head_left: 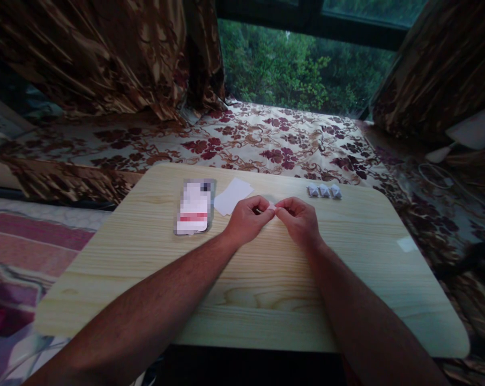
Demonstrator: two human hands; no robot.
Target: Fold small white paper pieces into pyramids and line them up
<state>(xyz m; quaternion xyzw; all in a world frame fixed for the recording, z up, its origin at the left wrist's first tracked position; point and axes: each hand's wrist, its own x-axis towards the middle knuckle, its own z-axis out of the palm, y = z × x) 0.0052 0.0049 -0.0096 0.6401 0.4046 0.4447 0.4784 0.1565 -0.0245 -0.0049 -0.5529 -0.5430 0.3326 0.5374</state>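
Over the middle of the wooden table, my left hand [249,219] and my right hand [299,219] meet fingertip to fingertip. Between them they pinch a small piece of white paper [271,206], mostly hidden by the fingers. Left of my left hand lie white paper sheets [233,197], partly overlapping. To the right, beyond my right hand, three small folded paper pieces [325,191] sit side by side in a row.
A phone [194,208], blurred by pixels, lies at the table's left. The light wooden table [258,300] reaches a ledge with floral cloth [282,139] below the window. A pale patch [407,244] shows near the right edge. Brown curtains [146,59] hang behind.
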